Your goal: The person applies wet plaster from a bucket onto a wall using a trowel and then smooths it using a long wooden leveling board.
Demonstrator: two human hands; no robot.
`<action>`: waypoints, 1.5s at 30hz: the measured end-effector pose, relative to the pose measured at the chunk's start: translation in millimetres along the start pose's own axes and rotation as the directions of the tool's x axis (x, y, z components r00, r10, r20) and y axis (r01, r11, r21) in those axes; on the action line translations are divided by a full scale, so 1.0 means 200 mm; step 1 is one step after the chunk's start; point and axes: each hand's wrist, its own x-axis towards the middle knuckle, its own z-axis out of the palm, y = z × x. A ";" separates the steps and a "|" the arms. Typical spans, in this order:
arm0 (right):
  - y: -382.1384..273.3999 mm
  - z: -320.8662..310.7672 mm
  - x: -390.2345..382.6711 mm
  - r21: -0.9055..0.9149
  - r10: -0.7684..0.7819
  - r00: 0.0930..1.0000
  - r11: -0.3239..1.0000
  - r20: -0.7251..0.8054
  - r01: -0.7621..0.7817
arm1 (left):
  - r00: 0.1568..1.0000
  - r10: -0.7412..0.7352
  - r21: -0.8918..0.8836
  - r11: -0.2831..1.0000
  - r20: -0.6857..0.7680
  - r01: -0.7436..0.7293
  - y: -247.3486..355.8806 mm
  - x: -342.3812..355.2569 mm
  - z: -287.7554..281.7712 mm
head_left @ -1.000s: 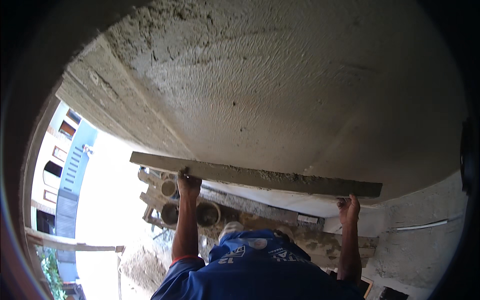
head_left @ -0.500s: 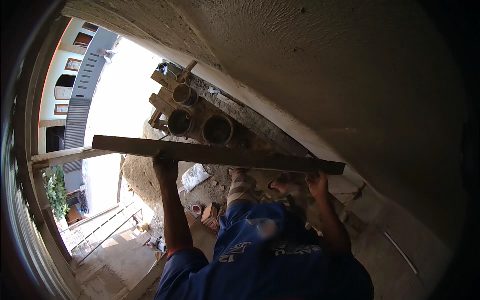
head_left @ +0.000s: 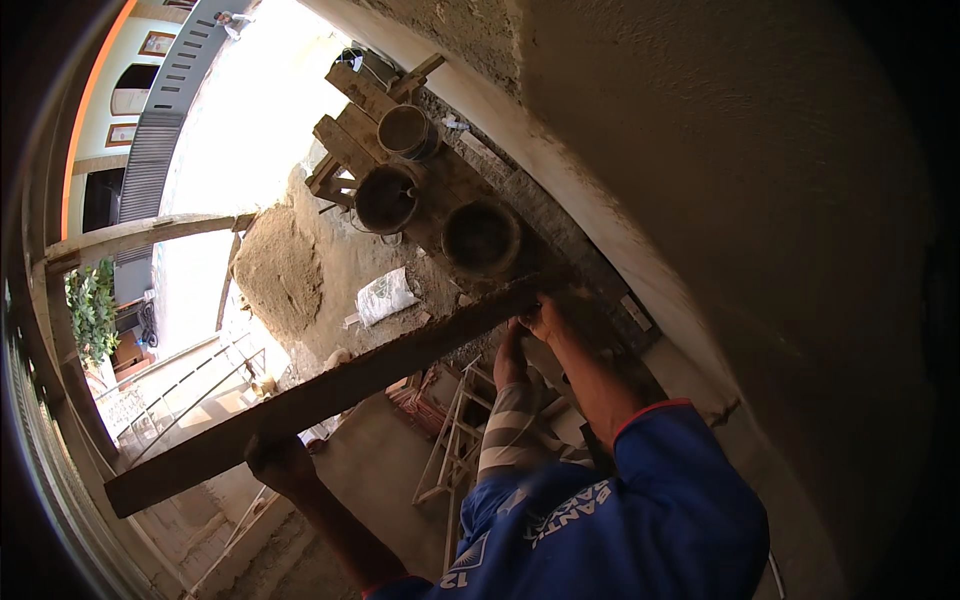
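Observation:
A long, dark, straight board (head_left: pixel 340 388) slants across the middle, its left end low and near, its right end higher and farther away. My left hand (head_left: pixel 280 465) is closed on its lower edge, closer to the left end. With my right hand (head_left: pixel 543 320) I grip the board at its right end. Past that end stand three round buckets on a plank platform: a large one (head_left: pixel 515 240) nearest, a second (head_left: pixel 361 210) with a handle or tool in it, and a third (head_left: pixel 430 142) farther off.
A rough plastered wall (head_left: pixel 720 170) rises along the right. Below lie a sand pile (head_left: pixel 280 265), a white sack (head_left: pixel 385 297) and a light ladder-like frame (head_left: pixel 455 425). A timber beam (head_left: pixel 140 236) crosses the opening at left. A person (head_left: pixel 233 22) is far off by a grey gate.
The board has swung from nearly level to a steep slant: its left end came down and nearer, its right end moved up and leftward. Both hands stayed on it, and my view shifted.

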 end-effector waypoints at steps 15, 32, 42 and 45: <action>0.05 0.51 0.45 -0.801 -0.156 0.958 0.589 -0.241 -0.105 | 0.946 0.302 0.856 0.452 0.120 -0.253 -0.81 0.17 -0.08; 0.16 1.13 1.97 -0.477 0.006 0.835 -0.819 0.550 0.320 | 0.941 0.322 0.416 0.873 -0.103 -0.253 -0.94 0.44 -0.04; 0.21 1.25 1.74 -0.054 0.129 0.449 -0.927 0.884 0.372 | 0.913 0.372 0.517 0.821 -0.166 -0.241 -0.94 0.35 -0.13; -0.11 1.19 1.42 -0.343 -0.090 0.401 -0.706 0.912 0.619 | 0.922 0.359 0.539 0.810 -0.143 -0.232 -0.98 0.31 -0.12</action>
